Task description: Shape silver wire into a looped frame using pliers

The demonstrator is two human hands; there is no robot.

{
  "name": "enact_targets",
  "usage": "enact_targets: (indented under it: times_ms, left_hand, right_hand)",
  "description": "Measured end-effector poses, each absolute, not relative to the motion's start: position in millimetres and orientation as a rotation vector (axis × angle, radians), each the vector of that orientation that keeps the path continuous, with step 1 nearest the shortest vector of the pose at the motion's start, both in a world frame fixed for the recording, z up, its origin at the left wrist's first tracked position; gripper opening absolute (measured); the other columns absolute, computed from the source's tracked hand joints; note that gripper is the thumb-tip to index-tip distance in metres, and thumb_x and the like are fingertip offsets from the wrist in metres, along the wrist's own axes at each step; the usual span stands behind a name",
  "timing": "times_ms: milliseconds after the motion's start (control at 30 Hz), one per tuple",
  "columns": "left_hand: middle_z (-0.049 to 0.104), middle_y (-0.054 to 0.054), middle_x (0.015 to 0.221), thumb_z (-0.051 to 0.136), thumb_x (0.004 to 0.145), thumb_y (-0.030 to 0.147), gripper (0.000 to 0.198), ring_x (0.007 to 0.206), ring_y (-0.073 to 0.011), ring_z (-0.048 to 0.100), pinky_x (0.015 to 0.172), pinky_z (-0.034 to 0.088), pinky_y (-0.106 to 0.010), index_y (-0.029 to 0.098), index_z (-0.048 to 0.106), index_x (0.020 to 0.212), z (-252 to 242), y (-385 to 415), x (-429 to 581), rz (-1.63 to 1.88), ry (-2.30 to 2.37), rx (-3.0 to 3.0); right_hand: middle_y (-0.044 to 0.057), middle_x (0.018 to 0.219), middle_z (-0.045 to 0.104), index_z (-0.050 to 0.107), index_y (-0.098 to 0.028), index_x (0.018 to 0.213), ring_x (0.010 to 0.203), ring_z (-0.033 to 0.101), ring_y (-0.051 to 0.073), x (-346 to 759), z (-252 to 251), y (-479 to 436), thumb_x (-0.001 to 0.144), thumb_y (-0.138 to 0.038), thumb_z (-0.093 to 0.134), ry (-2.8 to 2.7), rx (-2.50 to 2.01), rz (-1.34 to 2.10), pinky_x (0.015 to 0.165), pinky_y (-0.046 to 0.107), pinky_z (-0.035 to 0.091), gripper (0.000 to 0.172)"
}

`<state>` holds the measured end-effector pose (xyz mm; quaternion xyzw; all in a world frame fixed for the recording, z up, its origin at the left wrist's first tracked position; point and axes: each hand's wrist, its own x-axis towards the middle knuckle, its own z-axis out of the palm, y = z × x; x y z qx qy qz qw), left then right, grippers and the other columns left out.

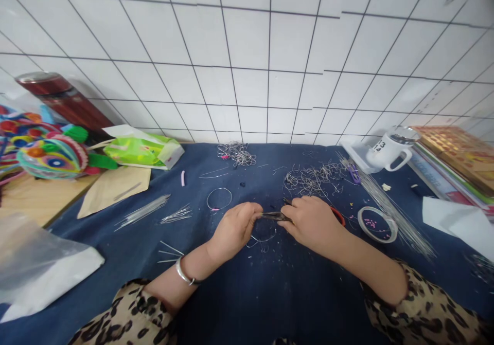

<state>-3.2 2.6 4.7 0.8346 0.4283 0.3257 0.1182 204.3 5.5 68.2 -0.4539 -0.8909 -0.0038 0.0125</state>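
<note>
My right hand (311, 221) is closed around a pair of dark pliers (273, 216), whose jaws point left toward my other hand. The fingers of my left hand (237, 229) are pinched together at the tip of those jaws, on what looks like a thin wire, mostly hidden. Below the jaws a curved wire (262, 240) shows against the dark blue cloth (247, 288). A red curved piece (338, 215) peeks out behind my right hand; I cannot tell if it is part of the pliers. Left of my hands lies a wire ring (219, 198) with a pink bit on it.
Tangled wire (312, 179) and a smaller tangle (237, 153) lie toward the tiled wall. Long straight wires (389, 209) run beside a round dish (359, 216) of pink beads. A white mug (390, 150) stands back right. Wire bundles (144, 211) and a green tissue pack (141, 152) are left.
</note>
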Motion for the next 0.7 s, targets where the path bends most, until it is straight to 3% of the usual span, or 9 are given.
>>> enact_targets:
  times_ms: [700]
  left_hand:
    - [0.059,-0.004,0.08,0.038,0.086,0.012,0.014,0.073,-0.0145,0.054,0.068,0.045,-0.028,0.016,0.05,0.091,5.1,2.6,-5.3,1.002,1.111,2.541]
  right_hand:
    - [0.001,0.075,0.06,0.058,-0.021,0.079,0.074,0.056,0.015,208.2,67.9,10.7,0.085,-0.046,0.043,-2.828,-1.349,0.224,0.06,0.025,0.032,0.03]
